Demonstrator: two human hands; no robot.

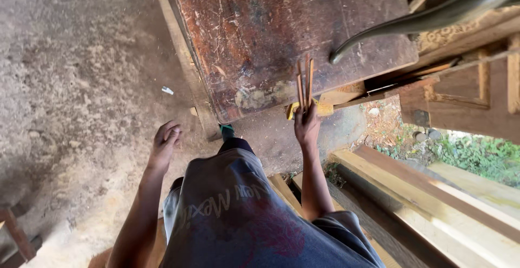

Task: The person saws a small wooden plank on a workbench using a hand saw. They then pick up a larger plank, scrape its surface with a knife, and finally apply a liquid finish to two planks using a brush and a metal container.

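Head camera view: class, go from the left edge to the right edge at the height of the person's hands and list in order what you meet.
Dirt floor → left hand → right hand holding thin wooden sticks → stacked planks → green plants.
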